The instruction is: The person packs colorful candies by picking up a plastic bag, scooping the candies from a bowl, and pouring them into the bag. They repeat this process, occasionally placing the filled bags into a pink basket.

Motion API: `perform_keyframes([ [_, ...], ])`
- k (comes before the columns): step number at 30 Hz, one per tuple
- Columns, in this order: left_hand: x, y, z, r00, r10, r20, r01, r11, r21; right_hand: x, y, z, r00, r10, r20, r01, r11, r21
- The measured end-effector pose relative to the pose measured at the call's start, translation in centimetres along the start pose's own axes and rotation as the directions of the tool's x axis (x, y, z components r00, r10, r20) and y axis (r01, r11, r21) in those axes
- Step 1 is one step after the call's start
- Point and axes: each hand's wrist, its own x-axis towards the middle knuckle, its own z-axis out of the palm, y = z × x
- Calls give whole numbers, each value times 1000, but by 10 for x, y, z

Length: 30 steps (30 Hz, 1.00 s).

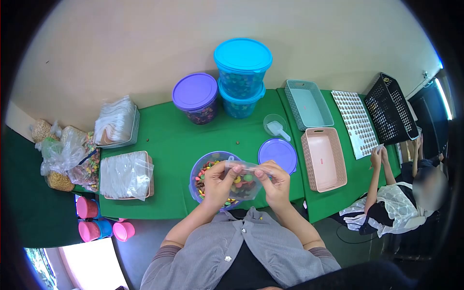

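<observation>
Both hands pinch the top edge of a clear plastic pouch [250, 192] with colourful candies showing in it or through it. My left hand [217, 186] grips its left side, thumb against fingers. At the right side, my right hand [274, 184] pinches the same edge. Just below lies an uncovered purple tub [194, 175], partly hidden by my left hand and the pouch, with mixed coloured candies [205, 170] inside. A purple lid [278, 153] rests to the right of the tub. Beyond it a white scoop [277, 129] sits on a small clear round dish.
Lidded tubs [195, 92] and stacked blue tubs [243, 58] stand at the back. Left are baskets of plastic pouches [126, 176] and bagged snacks [84, 159]. Right are a pink basket [323, 159], teal basket [309, 105], sticker sheet [355, 123], black basket [390, 108] and another person [394, 205].
</observation>
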Motion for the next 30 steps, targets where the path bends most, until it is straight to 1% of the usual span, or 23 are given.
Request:
perform_keyframes([
  [1, 1, 1, -1, 997, -73, 9, 73, 997, -31, 1, 1, -7, 1000, -2, -3, 2, 1000, -2],
  [2, 5, -9, -12, 986, -141, 85, 138, 989, 50, 1, 1, -13, 1000, 22, 16, -22, 1000, 1],
  [3, 10, -9, -8, 986, -139, 90, 135, 990, 50, 3, 1, -18, 998, 46, 33, -46, 999, 4],
  [4, 17, -10, -4, 994, -84, 71, 80, 996, 50, 4, 1, -20, 999, 44, 28, -44, 999, 1],
  [5, 22, -11, 0, 998, -27, 50, 25, 998, 50, 5, -1, -20, 995, 63, -82, -64, 998, -10],
  [6, 26, -8, 2, 998, 61, 15, -63, 985, 162, 7, -2, -20, 979, 78, -190, -83, 996, -19],
  [7, 27, -11, 5, 998, 68, 17, -70, 984, 163, 8, -1, -20, 979, 71, -190, -76, 997, -18],
  [9, 22, -31, 12, 927, 252, 280, -345, 866, 363, 6, 6, -19, 975, -212, -72, 173, 915, -364],
  [10, 20, -41, 18, 897, 221, 383, -347, 889, 299, 2, 8, -17, 968, -251, 22, 237, 877, -418],
  [11, 14, -48, 20, 896, 224, 384, -350, 887, 300, 1, 8, -17, 967, -255, 22, 240, 877, -417],
  [13, 8, -38, 36, 937, 117, 329, -160, 981, 107, 1, 3, -18, 958, -259, 126, 288, 854, -434],
  [14, 9, -38, 44, 964, 136, 230, -161, 982, 97, 1, 2, -21, 959, -262, 108, 274, 765, -583],
  [15, 10, -35, 43, 963, 137, 232, -163, 982, 96, 3, 2, -21, 959, -263, 107, 275, 764, -584],
  [16, 12, -30, 39, 945, 83, 315, -152, 968, 199, 5, 2, -18, 983, -144, -116, 96, 933, -348],
  [17, 13, -27, 37, 921, 20, 389, -147, 943, 300, 6, 3, -17, 956, 38, -291, -54, 997, -48],
  [18, 10, -29, 43, 950, 31, 310, -126, 948, 291, 6, 20, -22, 959, 139, -246, -107, 985, 138],
  [19, 8, -33, 43, 951, 31, 309, -125, 949, 290, 4, 22, -29, 959, 140, -245, -109, 985, 137],
  [21, 8, -39, 43, 939, 86, 334, -190, 937, 293, 1, 24, -42, 978, 209, 15, -206, 948, 244],
  [25, 16, -39, 40, 915, 58, 399, -200, 924, 326, 1, 24, -54, 960, 280, 1, -263, 901, 345],
  [27, 22, -38, 38, 877, -3, 480, -247, 856, 455, 2, 35, -71, 885, 448, -129, -398, 870, 293],
  [28, 24, -36, 31, 884, 0, 467, -243, 854, 460, 5, 64, -101, 873, 399, -280, -365, 916, 166],
  [29, 27, -32, 16, 940, 62, 335, -244, 808, 536, 8, 114, -144, 868, 297, -398, -162, 927, 339],
  [30, 29, -27, -3, 971, 133, 197, -227, 758, 611, 15, 131, -189, 750, 418, -513, -249, 897, 366],
])
